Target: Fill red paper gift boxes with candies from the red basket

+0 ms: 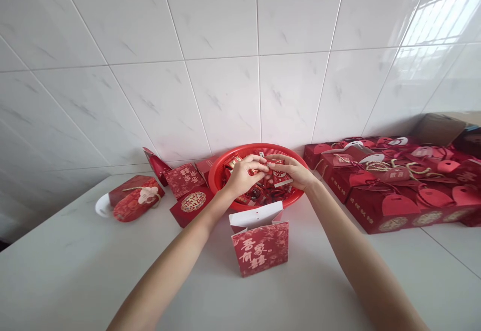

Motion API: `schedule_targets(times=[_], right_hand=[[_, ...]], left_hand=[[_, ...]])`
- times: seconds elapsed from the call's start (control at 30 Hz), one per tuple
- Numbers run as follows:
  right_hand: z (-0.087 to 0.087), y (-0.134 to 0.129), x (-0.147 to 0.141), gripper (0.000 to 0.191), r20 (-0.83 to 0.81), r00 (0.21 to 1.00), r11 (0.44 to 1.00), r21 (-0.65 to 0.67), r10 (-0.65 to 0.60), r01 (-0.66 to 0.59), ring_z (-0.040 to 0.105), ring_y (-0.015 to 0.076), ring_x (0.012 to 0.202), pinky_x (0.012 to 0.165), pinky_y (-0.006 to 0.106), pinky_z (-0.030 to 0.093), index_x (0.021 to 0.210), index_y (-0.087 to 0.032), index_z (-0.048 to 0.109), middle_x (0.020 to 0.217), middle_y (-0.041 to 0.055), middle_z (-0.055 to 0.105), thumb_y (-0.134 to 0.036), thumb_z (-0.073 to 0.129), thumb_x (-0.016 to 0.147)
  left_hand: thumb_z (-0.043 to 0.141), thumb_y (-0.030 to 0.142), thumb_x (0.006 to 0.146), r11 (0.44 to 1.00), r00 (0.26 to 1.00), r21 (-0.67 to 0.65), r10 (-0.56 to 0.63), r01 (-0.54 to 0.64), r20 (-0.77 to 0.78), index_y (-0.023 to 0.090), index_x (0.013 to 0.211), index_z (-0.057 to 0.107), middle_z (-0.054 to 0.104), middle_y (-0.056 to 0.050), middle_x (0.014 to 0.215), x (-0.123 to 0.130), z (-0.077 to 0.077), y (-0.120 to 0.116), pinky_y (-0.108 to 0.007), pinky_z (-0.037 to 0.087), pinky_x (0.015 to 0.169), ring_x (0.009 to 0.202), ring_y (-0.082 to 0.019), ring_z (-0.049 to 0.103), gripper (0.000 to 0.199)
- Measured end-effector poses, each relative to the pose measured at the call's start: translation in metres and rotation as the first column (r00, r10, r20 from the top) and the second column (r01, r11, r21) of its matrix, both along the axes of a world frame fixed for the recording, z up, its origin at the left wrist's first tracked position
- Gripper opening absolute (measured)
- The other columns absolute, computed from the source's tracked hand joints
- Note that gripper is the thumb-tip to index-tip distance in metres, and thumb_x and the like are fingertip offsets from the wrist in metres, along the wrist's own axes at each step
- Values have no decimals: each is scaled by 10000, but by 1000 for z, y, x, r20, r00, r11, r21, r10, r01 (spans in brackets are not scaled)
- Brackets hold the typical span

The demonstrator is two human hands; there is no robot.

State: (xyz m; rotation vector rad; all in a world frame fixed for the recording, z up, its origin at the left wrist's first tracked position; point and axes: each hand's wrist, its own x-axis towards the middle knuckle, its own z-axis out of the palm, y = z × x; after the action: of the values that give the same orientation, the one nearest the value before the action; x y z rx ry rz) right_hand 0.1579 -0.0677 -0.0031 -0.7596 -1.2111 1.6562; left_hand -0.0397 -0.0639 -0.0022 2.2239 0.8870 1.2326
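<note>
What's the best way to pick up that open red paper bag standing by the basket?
I'd grip the open red bag by its left and right edges, coming in from both sides with the hands. It stands upright with both sides free, while its top gapes with loose flaps that would probably bend, and the red basket sits right behind it.

Soft, pale light. A window shines back as white glare at the upper right. Left side looks darker. The tile lines lean.
</note>
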Motion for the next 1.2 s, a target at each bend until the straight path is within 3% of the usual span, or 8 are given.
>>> schedule_targets(times=[0.13,0.23,0.37,0.47,0.63,0.83,1.03,1.2], right_hand=[[0,0,-1,408,13,978,978,-5,-207,207,705,173,650,536,272,581,998,-211,657,802,11,740,-236,854,642],[4,-3,-3,337,37,958,958,-19,-284,285,689,169,647,502,270,568,918,-219,652,806,2,728,-200,822,628],[9,-8,-5,303,69,951,951,-47,-303,306,654,159,602,458,263,551,844,-220,618,766,-5,714,-162,788,599],[11,-9,-7,302,94,949,952,-39,-300,305,656,159,620,438,242,545,855,-217,620,755,-8,707,-169,776,601],[13,-10,-7,285,152,933,940,-47,-326,337,647,142,609,428,224,544,885,-206,626,747,-16,705,-134,729,629],[15,-12,-8,240,144,943,947,-68,-301,313,667,145,625,420,200,533,885,-206,648,744,-4,707,-97,710,680],[16,-12,-8,165,110,964,963,-89,-243,253,676,141,611,453,218,565,881,-185,666,750,8,701,-86,683,749],[10,-5,-4,186,20,990,987,-85,-136,137,700,160,617,531,258,601,927,-173,666,725,21,713,-86,670,762]], left_hand=[[588,73,800,986,993,-126,104,-110,-53,222,873,788,732,-66,1153,-4,-1,13,-352,518,961,1105,-226,663,259],[635,73,746,947,965,-216,205,-237,-161,208,816,764,766,-63,943,-8,-4,30,-344,524,885,939,-234,697,199],[804,88,536,921,946,-311,142,-235,-292,213,564,671,649,13,556,-5,-13,48,-291,490,650,605,-201,624,184],[807,44,445,906,941,-361,103,-222,-321,214,513,662,597,48,480,-1,-17,53,-265,439,578,520,-164,560,234],[772,109,576,904,971,-374,144,-207,-188,189,668,759,724,-6,658,-9,-13,52,-284,494,683,670,-188,655,122],[762,295,720,934,974,-319,203,-162,98,167,1009,775,774,-99,1080,-19,-6,50,-379,528,910,1012,-255,695,316],[784,289,689,971,968,-228,120,-69,220,198,886,791,758,-72,1052,-13,-1,40,-400,514,981,1052,-252,676,217],[780,242,710,993,991,-104,-41,54,131,250,830,820,711,-61,1065,-9,-2,33,-374,546,918,1028,-228,672,127]])
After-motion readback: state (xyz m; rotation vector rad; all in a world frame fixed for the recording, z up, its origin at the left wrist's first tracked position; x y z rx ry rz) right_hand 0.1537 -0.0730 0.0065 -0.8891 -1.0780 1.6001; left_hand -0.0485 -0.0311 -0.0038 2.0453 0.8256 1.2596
